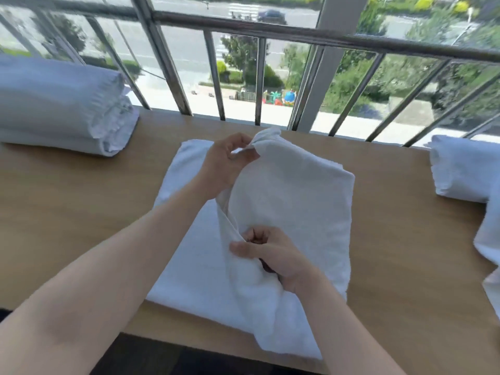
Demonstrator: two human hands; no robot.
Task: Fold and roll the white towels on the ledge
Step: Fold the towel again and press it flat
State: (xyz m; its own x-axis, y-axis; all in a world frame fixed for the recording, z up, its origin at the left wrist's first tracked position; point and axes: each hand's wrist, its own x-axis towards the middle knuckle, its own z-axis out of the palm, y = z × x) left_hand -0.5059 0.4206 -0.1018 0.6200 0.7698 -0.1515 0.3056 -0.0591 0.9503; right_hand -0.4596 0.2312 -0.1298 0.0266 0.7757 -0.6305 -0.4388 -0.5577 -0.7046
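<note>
On the pale wooden desk [81, 212], the flat white terry towel [297, 198] lies mid-fold: the left hand [230, 161] pinches its far corner, the right hand [270, 253] its near edge. Next, I'd judge, carry that flap across squarely.

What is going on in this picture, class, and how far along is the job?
A person is folding a white towel on the wooden ledge by a window railing. The left hand pinches its far corner and the right hand pinches the near edge, holding one flap up over the layer lying flat. It is not yet rolled. Rolled towels lie at the left, and more white towels at the right.
</note>
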